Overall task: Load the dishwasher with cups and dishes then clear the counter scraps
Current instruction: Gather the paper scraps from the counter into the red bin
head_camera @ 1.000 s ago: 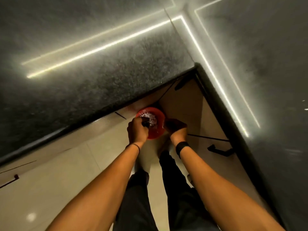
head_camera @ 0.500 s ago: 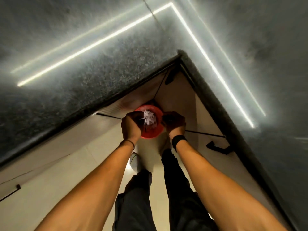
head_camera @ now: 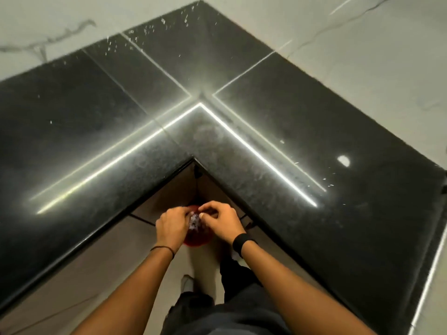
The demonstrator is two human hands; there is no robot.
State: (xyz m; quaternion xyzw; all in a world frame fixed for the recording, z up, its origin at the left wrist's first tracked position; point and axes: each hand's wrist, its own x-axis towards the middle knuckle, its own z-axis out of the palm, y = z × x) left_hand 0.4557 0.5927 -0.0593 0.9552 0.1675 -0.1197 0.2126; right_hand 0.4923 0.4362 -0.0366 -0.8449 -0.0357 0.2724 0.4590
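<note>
step: dropping scraps | left hand (head_camera: pixel 171 226) and right hand (head_camera: pixel 221 222) pinch a pale crumpled scrap wad (head_camera: pixel 194 221) over round red plastic bin (head_camera: pixel 197 240), near counter corner | advice: release directly over bin

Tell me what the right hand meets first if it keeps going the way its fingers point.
The right hand points left at the scraps above the red bin, then the left hand; depth is unclear.

Pale scraps (head_camera: pixel 343 161) lie scattered on the black corner counter (head_camera: pixel 302 165).
</note>
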